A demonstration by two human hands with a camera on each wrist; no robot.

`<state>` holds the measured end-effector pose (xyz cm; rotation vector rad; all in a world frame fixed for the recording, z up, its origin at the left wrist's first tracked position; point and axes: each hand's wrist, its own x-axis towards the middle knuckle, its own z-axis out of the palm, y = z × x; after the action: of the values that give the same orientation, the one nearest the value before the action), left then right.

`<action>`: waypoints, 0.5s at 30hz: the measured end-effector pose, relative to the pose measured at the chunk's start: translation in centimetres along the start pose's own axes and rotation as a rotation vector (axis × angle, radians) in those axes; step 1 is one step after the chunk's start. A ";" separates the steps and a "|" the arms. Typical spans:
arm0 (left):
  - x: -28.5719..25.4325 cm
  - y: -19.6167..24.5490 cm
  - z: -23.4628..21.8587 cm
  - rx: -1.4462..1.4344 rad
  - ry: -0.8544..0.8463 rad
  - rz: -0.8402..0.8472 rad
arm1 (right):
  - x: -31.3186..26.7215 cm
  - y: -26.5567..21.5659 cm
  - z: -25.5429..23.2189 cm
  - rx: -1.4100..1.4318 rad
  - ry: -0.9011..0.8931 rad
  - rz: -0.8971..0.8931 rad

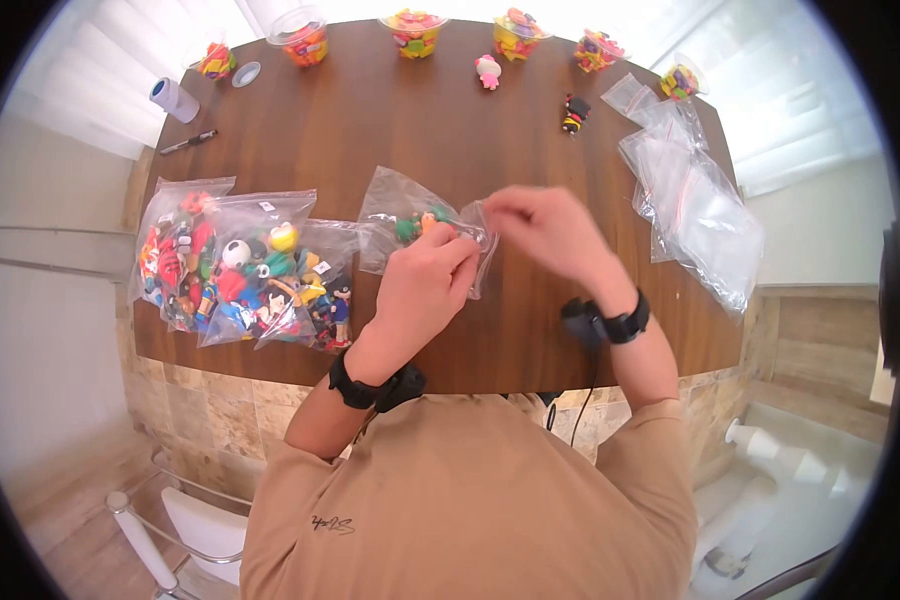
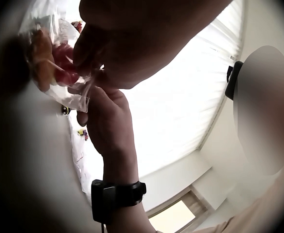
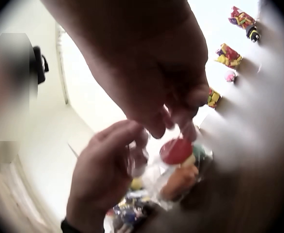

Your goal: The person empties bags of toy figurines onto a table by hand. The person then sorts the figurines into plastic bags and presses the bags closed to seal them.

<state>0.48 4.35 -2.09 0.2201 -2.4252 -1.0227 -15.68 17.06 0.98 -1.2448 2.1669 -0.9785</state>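
A clear zip bag [image 1: 388,196] lies at mid-table with its opening side turned right. Green and orange toy figures [image 1: 410,228] show inside it. My left hand [image 1: 422,285] grips the bag near its zip edge, knuckles up. At the far corner of that edge, my right hand [image 1: 552,230], a little blurred, pinches the plastic between thumb and curled fingers. Seen from the right wrist, a red piece [image 3: 176,151] and an orange figure [image 3: 179,182] are in the bag below both hands. In the left wrist view the bag's edge [image 2: 81,103] runs between the two hands.
Several bags full of toy figures [image 1: 255,275] lie at the left. Flat zip bags [image 1: 695,200] are piled at the right. Tubs of colourful pieces [image 1: 415,40] line the far edge, near a pink figure [image 1: 487,72] and a black-and-yellow figure [image 1: 575,114]. A pen [image 1: 188,143] lies far left.
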 end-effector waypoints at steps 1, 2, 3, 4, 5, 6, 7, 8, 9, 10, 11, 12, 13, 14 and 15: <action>0.0 -0.1 0.0 -0.001 0.005 -0.003 | 0.7 0.6 -1.4 0.027 0.072 0.020; 0.0 -0.1 0.1 -0.020 -0.037 -0.032 | 1.9 2.0 -2.7 -0.071 0.138 0.030; 0.2 0.0 0.2 -0.038 -0.078 -0.057 | 3.3 3.0 -3.8 -0.076 0.140 0.026; 0.3 -0.1 0.5 -0.037 -0.071 -0.051 | 4.7 3.9 -4.8 -0.182 0.178 0.057; 0.2 -0.3 0.9 -0.018 -0.092 -0.025 | 6.1 4.5 -5.4 -0.286 0.217 0.087; 0.3 -0.4 1.2 0.003 -0.113 0.002 | 7.6 5.1 -5.4 -0.288 0.224 0.079; 0.3 -0.4 1.3 0.009 -0.106 0.008 | 9.3 5.7 -4.8 -0.349 0.246 -0.072; 0.2 -0.3 1.4 0.055 -0.133 0.009 | 10.8 6.3 -4.1 -0.407 0.267 -0.224; 0.1 -0.3 1.4 0.104 -0.159 0.011 | 12.2 6.8 -3.1 -0.406 0.274 -0.236; 0.0 -0.5 1.6 0.153 -0.185 0.027 | 13.7 7.1 -2.0 -0.539 0.342 -0.281; -0.1 -0.4 1.5 0.166 -0.177 0.030 | 15.0 7.5 -1.2 -0.670 0.411 -0.325; -0.2 -0.2 1.5 0.177 -0.189 0.026 | 16.0 8.2 -0.7 -0.666 0.420 -0.337; -0.2 -0.1 1.4 0.188 -0.199 0.021 | 16.9 8.9 -0.7 -0.655 0.329 -0.289; -0.3 -0.2 1.4 0.176 -0.194 0.032 | 17.5 9.1 -0.9 -0.646 0.235 -0.242; -0.3 -0.3 1.3 0.182 -0.184 0.034 | 17.8 9.4 -1.3 -0.648 0.238 -0.253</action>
<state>0.05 5.05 -3.17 0.1518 -2.6821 -0.8396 -30.43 5.20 -5.96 -1.8038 2.6813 -0.5345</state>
